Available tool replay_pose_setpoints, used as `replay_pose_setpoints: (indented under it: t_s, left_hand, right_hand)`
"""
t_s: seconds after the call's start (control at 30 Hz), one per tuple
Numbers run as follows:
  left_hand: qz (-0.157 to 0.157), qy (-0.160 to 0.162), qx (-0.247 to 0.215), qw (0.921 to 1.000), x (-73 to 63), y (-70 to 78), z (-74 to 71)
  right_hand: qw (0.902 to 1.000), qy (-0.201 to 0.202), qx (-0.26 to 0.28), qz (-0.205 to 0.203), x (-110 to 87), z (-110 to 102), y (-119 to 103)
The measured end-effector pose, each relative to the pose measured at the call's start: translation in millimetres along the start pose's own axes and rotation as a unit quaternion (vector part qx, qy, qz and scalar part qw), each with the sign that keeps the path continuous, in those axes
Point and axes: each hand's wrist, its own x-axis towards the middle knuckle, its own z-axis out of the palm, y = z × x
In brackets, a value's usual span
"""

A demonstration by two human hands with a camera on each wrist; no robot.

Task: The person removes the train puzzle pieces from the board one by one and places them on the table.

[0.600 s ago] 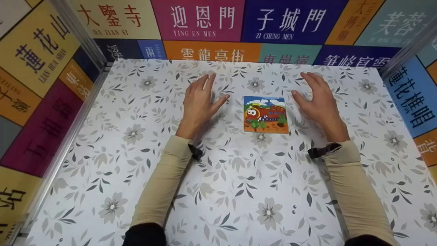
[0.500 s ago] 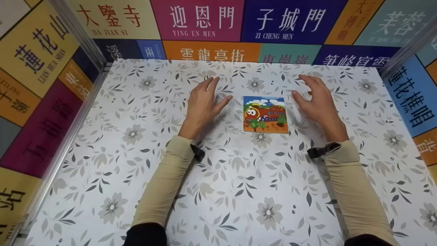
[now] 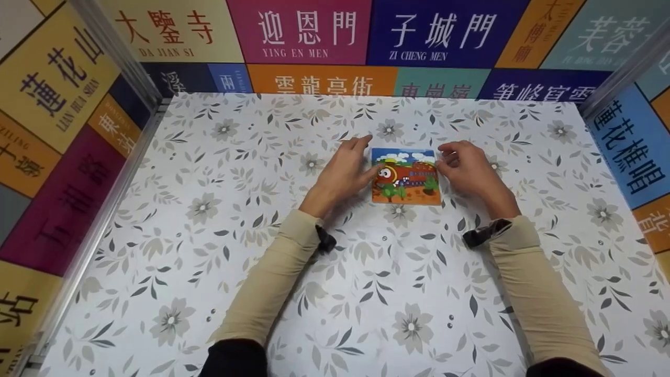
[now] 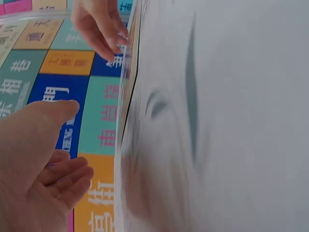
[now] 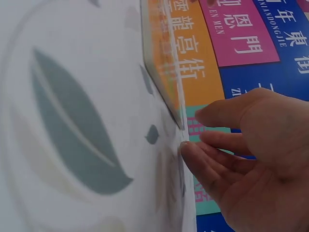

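A flat square board with a cartoon train picture [image 3: 405, 180] lies face up on the patterned table. At its left edge is my left hand [image 3: 340, 173], fingers stretched forward, with the thumb tip overlapping the picture in the head view. On the other side, my right hand [image 3: 468, 170] has loosely bent fingers right at the right edge. The right wrist view shows a gap between the thumb and fingers of the right hand [image 5: 260, 150], near the board's thin edge [image 5: 161, 67]. In the left wrist view, the left hand's thumb [image 4: 53, 113] and fingers stand apart.
The table [image 3: 361, 293] has a white cover with grey flowers and leaves. Panels with large colourful lettering [image 3: 303, 31] stand along its back and sides. Metal framing [image 3: 112, 52] runs up the left back corner.
Both hands have moved inward to the board's edges, the left one to the right and the right one slightly left and nearer. The right fingers are more bent; the board stays in place.
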Motion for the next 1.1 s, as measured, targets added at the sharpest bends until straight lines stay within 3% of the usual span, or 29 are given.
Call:
replay_pose_setpoints:
  t_s: [0.2,0.4,0.57,0.87,1.1]
  left_hand:
    - [0.022,-0.057,-0.033,0.9976,9.7,13.4,10.8]
    - [0.067,-0.073,-0.056,0.9935,22.7,20.1,22.3]
    - [0.081,-0.087,-0.085,0.9893,35.7,24.3,34.1]
    - [0.065,-0.071,-0.067,0.9931,49.7,26.4,48.0]
    - [0.019,-0.057,-0.032,0.9977,52.9,33.8,53.8]
  right_hand:
    - [0.9996,-0.022,0.011,-0.012,1.8,3.8,3.9]
    - [0.9984,-0.032,0.008,-0.046,1.5,7.3,6.1]
    - [0.9979,-0.038,0.006,-0.053,1.8,8.9,7.6]
    - [0.9977,-0.049,0.009,-0.046,2.3,9.1,10.2]
    - [0.9960,-0.070,0.019,-0.051,3.0,8.5,9.5]
